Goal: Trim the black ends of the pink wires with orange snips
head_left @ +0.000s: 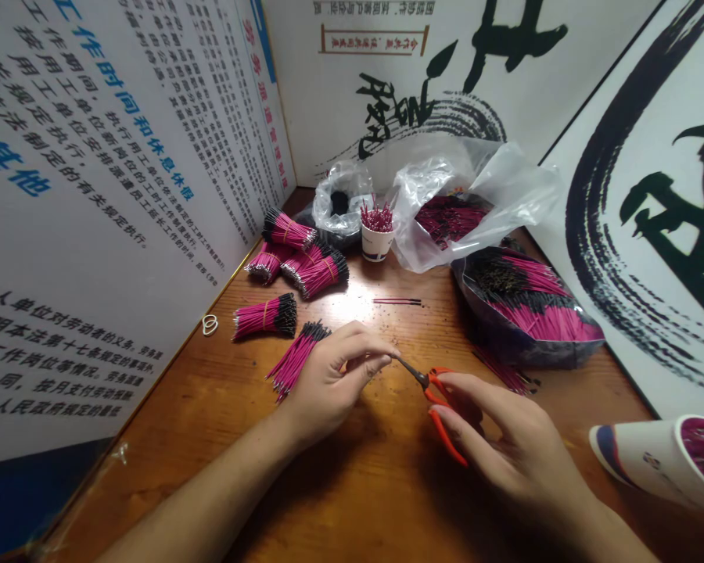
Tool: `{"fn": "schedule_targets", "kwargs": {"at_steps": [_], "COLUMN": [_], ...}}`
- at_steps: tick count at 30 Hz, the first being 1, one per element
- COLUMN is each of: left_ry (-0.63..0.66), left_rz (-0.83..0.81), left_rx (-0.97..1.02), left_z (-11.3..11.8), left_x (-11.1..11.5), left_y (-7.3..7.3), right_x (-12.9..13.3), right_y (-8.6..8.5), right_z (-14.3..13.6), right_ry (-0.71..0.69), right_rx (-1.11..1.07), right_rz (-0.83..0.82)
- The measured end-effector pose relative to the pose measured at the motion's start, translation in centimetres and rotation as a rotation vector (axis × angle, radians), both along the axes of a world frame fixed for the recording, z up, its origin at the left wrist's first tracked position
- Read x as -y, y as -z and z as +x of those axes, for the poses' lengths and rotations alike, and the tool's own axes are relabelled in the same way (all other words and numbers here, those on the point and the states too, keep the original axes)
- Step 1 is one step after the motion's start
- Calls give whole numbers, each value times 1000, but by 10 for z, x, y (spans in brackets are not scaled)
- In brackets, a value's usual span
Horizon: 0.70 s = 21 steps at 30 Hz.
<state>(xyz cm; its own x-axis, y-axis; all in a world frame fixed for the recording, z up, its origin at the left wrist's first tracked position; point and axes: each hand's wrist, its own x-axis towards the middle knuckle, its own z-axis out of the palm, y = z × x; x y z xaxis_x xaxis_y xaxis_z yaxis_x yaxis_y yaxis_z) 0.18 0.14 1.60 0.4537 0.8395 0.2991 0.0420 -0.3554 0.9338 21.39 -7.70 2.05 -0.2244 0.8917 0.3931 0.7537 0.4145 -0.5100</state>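
My right hand (pixel 504 438) is closed on needle-nose pliers (pixel 425 381) with orange handles and thin dark jaws. The handles stand apart, and the jaws point up-left to the fingertips of my left hand (pixel 340 371). Thumb and forefinger of that hand are pinched together at the pliers' tip; what lies between them is too small to make out. Just left of my left hand lies a loose pile of pink wires (pixel 293 363) with black ends, partly covered by it. Beyond the hands, a few single wires (pixel 396 300) lie on the table.
Banded wire bundles (pixel 265 316) lie at the left, more (pixel 320 270) stacked behind. A paper cup of wires (pixel 378 242) stands at the back, near plastic bags (pixel 416 242). An open dark bag of wires (pixel 528 352) sits right; another cup (pixel 639 453) tilts at the right edge. Panels enclose the table.
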Motion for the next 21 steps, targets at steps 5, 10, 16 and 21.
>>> {"fn": "schedule_targets", "kwargs": {"at_steps": [5,10,16,21], "left_ry": [3,-7,-32,-44], "left_rz": [-13,1,-9,-18], "left_rx": [2,-17,-9,13], "left_z": [1,0,0,1], "left_x": [0,1,1,0], "left_y": [-1,0,2,2], "right_x": [0,0,1,0], "right_y": [0,-1,-2,-1], "right_z": [2,0,-4,-4], "right_ry": [-2,15,36,31], "right_rx": [13,18,15,0], "right_rz": [-22,14,-27,-29]}}
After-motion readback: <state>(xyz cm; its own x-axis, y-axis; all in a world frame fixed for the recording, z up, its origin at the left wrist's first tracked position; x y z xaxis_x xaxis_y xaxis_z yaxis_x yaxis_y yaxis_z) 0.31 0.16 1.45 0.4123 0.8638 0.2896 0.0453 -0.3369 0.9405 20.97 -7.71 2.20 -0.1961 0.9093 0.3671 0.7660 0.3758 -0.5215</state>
